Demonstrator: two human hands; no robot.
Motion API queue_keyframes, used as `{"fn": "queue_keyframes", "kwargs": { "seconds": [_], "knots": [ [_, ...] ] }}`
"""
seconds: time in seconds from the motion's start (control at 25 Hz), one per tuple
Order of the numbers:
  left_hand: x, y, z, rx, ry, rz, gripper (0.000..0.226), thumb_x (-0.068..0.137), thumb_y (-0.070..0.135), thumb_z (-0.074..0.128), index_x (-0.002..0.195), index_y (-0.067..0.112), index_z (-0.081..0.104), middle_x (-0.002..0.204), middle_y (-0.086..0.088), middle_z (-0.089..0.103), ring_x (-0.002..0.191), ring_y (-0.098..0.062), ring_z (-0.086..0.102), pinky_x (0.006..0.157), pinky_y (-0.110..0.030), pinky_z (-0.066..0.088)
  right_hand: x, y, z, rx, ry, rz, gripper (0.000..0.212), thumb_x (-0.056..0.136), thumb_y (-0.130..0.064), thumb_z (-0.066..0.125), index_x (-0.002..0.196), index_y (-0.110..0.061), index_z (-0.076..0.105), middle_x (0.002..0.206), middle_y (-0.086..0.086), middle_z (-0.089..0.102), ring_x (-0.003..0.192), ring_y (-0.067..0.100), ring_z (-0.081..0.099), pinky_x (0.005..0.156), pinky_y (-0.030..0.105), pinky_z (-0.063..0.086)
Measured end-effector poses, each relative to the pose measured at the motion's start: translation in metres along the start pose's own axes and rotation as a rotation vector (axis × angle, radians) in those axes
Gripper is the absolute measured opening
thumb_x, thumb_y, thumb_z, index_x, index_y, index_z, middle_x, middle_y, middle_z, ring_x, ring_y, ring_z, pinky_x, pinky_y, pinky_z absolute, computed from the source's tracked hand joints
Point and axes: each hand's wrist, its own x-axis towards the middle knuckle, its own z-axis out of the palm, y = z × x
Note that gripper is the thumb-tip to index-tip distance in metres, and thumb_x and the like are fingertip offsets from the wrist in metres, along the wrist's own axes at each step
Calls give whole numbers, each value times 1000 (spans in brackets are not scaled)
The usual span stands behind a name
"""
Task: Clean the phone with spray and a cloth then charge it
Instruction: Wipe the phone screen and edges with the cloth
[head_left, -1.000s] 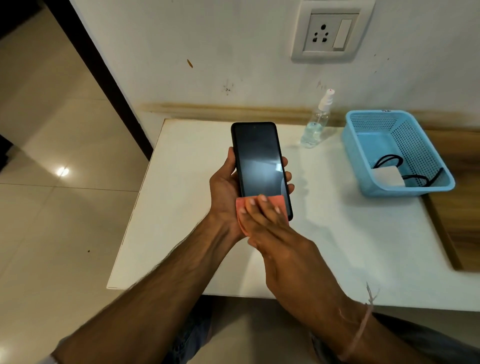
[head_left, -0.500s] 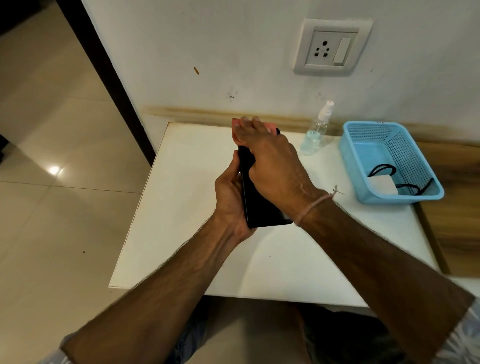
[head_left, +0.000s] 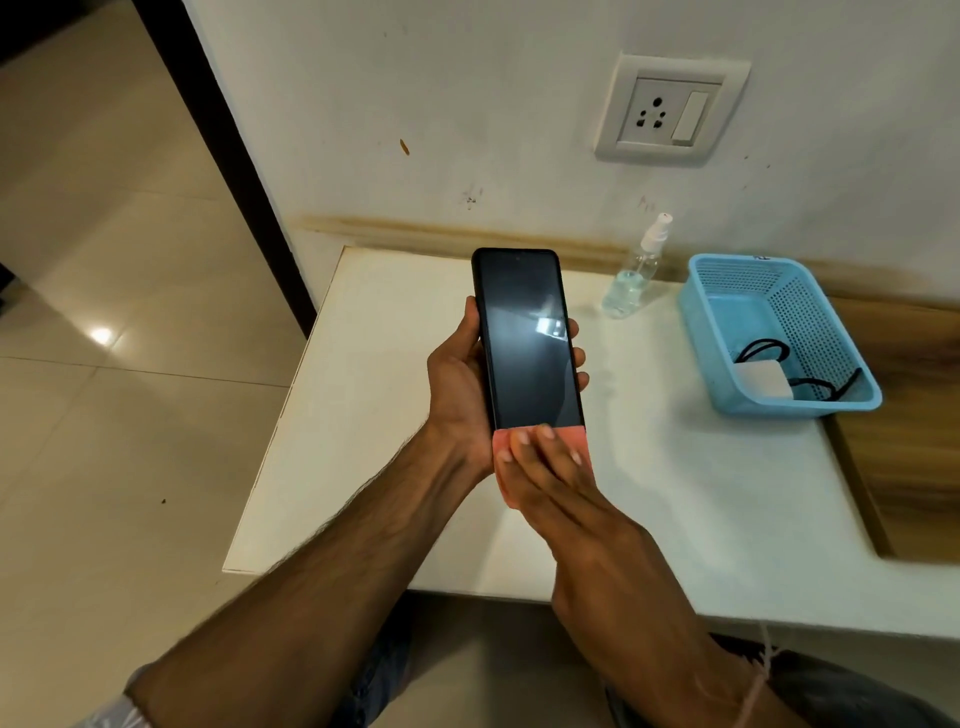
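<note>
My left hand (head_left: 457, 395) grips a black phone (head_left: 527, 338) above the white table, screen up and dark. Flat under my right hand (head_left: 556, 478) lies a pink cloth (head_left: 574, 439), pressed against the phone's bottom end. A small clear spray bottle (head_left: 636, 273) with a white nozzle stands by the wall, to the right of the phone. A white charger (head_left: 761, 382) with a black cable lies in the blue basket (head_left: 727, 291). A wall socket (head_left: 667, 111) with a switch sits above.
The white table (head_left: 363, 415) meets the wall at the back; its left and near edges drop to a tiled floor. A wooden surface (head_left: 909, 441) adjoins the table on the right, past the basket.
My right hand slid the cloth from the phone's bottom up to its top and back down to the bottom. My left hand kept hold of the phone.
</note>
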Motion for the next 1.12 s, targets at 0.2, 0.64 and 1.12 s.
{"fn": "queue_keyframes", "kwargs": {
  "seconds": [0.2, 0.64, 1.12],
  "knots": [
    [-1, 5, 3, 0, 11, 7, 77, 97, 64, 36, 135, 0, 55, 119, -18, 62, 98, -32, 61, 91, -43, 50, 36, 2, -18, 216, 142, 103, 80, 64, 18, 58, 139, -1, 41, 145, 15, 39, 136, 37, 30, 114, 48, 20],
    [-1, 4, 0, -111, 40, 79, 58, 101, 50, 49, 138, 7, 60, 136, -13, 63, 124, -30, 60, 110, -41, 45, 108, 18, -44, 157, 145, 243, 61, 89, 4, 39, 148, -14, 35, 157, 5, 28, 147, 23, 17, 118, 43, 24],
    [-1, 8, 1, -6, 4, 21, 77, 96, 65, 38, 133, -1, 57, 115, -18, 64, 93, -31, 63, 87, -43, 52, 26, -8, -17, 185, 142, 113, 72, 61, 6, 56, 133, 2, 50, 138, 19, 50, 130, 39, 39, 110, 45, 24]
  ]
}}
